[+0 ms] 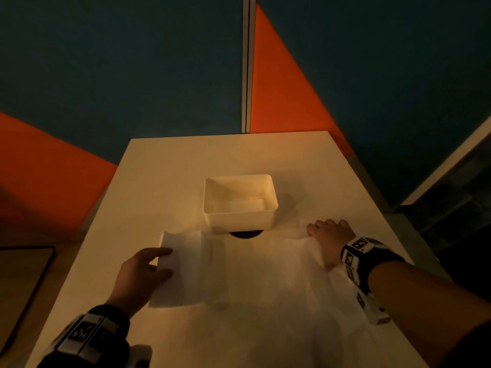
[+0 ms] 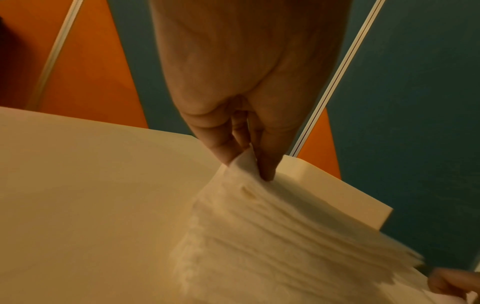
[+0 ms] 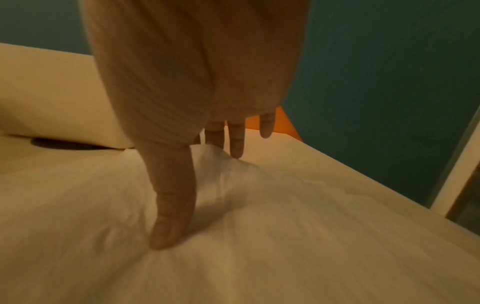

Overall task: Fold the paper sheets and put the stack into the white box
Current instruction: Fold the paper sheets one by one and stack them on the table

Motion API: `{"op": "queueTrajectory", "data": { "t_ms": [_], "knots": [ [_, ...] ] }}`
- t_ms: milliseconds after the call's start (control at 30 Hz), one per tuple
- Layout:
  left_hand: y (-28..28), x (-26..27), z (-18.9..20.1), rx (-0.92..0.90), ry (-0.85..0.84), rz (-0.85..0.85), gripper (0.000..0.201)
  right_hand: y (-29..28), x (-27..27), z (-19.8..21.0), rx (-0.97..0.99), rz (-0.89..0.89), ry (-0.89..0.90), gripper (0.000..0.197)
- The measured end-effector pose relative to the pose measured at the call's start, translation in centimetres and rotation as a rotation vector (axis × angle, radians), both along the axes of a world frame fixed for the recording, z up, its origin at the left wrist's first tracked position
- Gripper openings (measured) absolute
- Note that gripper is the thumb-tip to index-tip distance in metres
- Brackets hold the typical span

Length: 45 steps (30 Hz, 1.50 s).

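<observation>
A thin white paper sheet (image 1: 265,274) lies spread on the table in front of the white box (image 1: 239,221). Its left part is folded over. My left hand (image 1: 164,261) pinches that folded left edge between thumb and fingers; the left wrist view shows the pinch (image 2: 246,162) on the paper's (image 2: 272,246) corner, with the box (image 2: 337,197) just behind. My right hand (image 1: 329,237) rests on the sheet's right end, fingers straight. In the right wrist view its thumb (image 3: 168,226) presses the paper (image 3: 285,246), which rises in a small ridge before the fingers. The box holds something flat and white.
The pale table (image 1: 186,160) ends at blue and orange partition walls. A dark round hole (image 1: 245,234) shows at the box's near side, also in the right wrist view as a dark hole (image 3: 67,144). A dark-framed board (image 1: 21,282) lies left of the table.
</observation>
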<state>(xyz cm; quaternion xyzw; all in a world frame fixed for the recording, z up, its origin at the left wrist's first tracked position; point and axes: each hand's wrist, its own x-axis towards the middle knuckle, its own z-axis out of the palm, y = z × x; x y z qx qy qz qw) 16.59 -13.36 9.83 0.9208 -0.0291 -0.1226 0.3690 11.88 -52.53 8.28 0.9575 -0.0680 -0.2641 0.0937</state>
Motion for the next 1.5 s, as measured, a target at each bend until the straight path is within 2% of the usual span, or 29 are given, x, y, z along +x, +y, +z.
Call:
{"op": "queueTrajectory", "data": {
  "t_ms": [167,367,467,567,633,667,733,800,933,1000,1067,1100,1200,1267,1333,1400,1500],
  "knots": [
    [-0.1,0.1,-0.2,0.023,-0.009,-0.001,0.04,-0.4,-0.7,0.5,0.048,-0.015,-0.078,0.083],
    [0.0,0.3,-0.8,0.051,-0.106,-0.08,0.042,-0.6,-1.9,1.0,0.071,-0.012,-0.139,0.068],
    [0.2,0.5,-1.1,0.126,-0.115,-0.096,0.044,-1.0,-2.3,1.4,0.069,0.018,-0.155,0.043],
    [0.4,0.9,-1.2,0.32,-0.147,-0.096,0.046,-1.0,-2.1,3.1,0.095,0.018,-0.11,0.021],
    [0.1,1.0,-0.7,0.361,-0.196,-0.108,0.045,-0.8,-1.6,4.8,0.194,-0.025,-0.128,0.007],
    [-0.2,1.0,-0.3,0.341,-0.228,-0.121,0.043,-0.8,-1.5,5.7,0.293,-0.076,-0.165,0.007],
    [-1.2,0.9,0.5,0.27,-0.297,-0.173,0.038,-0.7,-1.3,7.5,0.547,-0.218,-0.293,0.019],
    [-2.7,0.6,1.5,0.127,-0.292,-0.219,0.033,0.0,-1.4,9.6,0.778,-0.327,-0.443,0.02],
    [-6.7,-0.1,3.6,-0.214,-0.037,-0.219,0.034,1.8,-2.0,12.0,1.216,-0.566,-0.682,0.019],
    [-8.4,-0.4,4.6,-0.407,0.169,-0.228,0.056,2.8,-2.3,12.2,1.37,-0.659,-0.762,0.023],
    [-10.0,-0.6,5.3,-0.552,0.34,-0.279,0.078,4.0,-2.5,11.9,1.471,-0.711,-0.805,0.023],
    [-10.7,-0.7,5.6,-0.615,0.401,-0.309,0.075,4.6,-2.7,11.7,1.515,-0.731,-0.815,0.023],
    [-12.3,-1.1,6.8,-0.835,0.519,-0.296,0.046,6.3,-3.1,11.2,1.598,-0.771,-0.816,0.022],
    [-13.2,-1.2,7.0,-0.903,0.507,-0.266,0.036,7.2,-3.3,10.9,1.64,-0.773,-0.829,0.022],
    [-13.8,-1.3,7.0,-0.914,0.415,-0.249,0.03,7.6,-3.5,10.8,1.696,-0.788,-0.833,0.022],
    [-14.1,-1.2,6.9,-0.935,0.339,-0.215,0.026,7.5,-3.7,10.8,1.743,-0.776,-0.791,0.023],
    [-14.0,-1.0,6.8,-0.977,0.296,-0.168,0.022,7.0,-4.1,10.8,1.701,-0.73,-0.688,0.026]
  ]
}}
